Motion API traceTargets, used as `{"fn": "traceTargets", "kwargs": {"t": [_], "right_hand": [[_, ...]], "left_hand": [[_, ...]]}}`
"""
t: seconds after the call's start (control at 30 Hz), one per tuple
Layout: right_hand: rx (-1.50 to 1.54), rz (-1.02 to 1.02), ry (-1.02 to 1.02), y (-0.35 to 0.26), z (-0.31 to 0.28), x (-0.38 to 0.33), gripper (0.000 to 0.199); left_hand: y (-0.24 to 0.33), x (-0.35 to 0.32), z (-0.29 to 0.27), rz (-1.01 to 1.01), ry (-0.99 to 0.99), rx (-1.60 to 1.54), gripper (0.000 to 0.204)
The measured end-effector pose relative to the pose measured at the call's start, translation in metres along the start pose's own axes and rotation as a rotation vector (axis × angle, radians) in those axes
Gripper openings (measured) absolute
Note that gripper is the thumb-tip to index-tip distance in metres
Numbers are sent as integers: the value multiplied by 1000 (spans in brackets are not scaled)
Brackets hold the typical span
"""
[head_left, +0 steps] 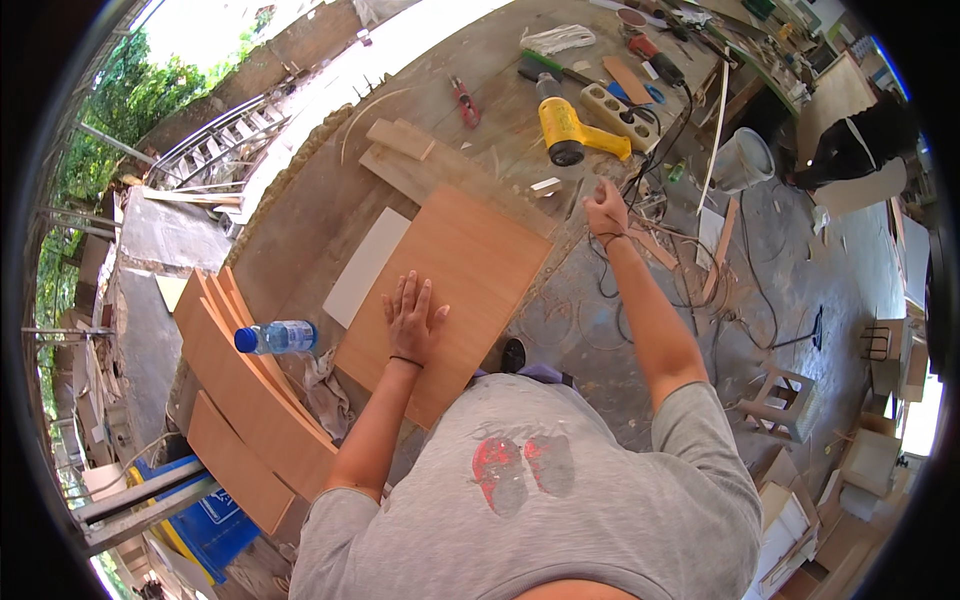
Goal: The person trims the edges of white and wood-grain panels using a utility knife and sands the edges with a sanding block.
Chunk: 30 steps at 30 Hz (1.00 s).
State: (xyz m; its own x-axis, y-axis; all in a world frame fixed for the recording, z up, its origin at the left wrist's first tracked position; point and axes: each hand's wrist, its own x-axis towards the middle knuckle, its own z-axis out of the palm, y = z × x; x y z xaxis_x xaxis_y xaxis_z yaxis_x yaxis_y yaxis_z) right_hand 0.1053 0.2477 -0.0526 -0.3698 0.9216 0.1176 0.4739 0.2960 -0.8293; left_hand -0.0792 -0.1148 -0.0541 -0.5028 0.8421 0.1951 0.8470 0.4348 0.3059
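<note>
A broad, scuffed worktop [310, 218] with a ragged left edge carries most of the things. At its near left, a stack of long, smooth, orange-tan boards [255, 375] fans out, looking bowed in the wide view. The flat rectangular wood-tone panel [480, 245], finely grained and straight-edged, lies directly in front of the person, at a slant. Rough, pale planks [400, 150] lie beyond its far left corner, and a smooth white board [368, 265] runs along its left side. A translucent bucket [743, 160] stands at the right, past a tangle of dark cables [690, 245] that crowds the space beside the right hand.

A yellow heat gun [570, 130], hard-cased and rounded, lies beyond the right hand, near a pale power strip [620, 115]. The left hand [412, 325] presses flat on the panel, fingers spread, gripping nothing. The right hand [606, 212] is curled near the panel's far right corner; whether it holds anything cannot be told. A clear, blue-capped plastic bottle [280, 337] lies sideways by the stack, and a slim red-handled tool [465, 103] lies farther off.
</note>
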Motion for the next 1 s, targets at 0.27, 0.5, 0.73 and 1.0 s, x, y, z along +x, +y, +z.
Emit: {"fn": "traceTargets", "kwargs": {"t": [0.27, 0.5, 0.73, 1.0], "right_hand": [[-681, -532, -393, -36, 39, 25, 37], [-32, -291, -144, -38, 35, 13, 32], [790, 582, -235, -18, -27, -47, 30], [501, 515, -209, -25, -38, -113, 41]], "left_hand": [[9, -1, -14, -26, -18, -32, 56], [3, -2, -10, -25, -10, 2, 53], [1, -3, -7, -25, -17, -14, 55], [7, 3, -3, -3, -4, -15, 55]]}}
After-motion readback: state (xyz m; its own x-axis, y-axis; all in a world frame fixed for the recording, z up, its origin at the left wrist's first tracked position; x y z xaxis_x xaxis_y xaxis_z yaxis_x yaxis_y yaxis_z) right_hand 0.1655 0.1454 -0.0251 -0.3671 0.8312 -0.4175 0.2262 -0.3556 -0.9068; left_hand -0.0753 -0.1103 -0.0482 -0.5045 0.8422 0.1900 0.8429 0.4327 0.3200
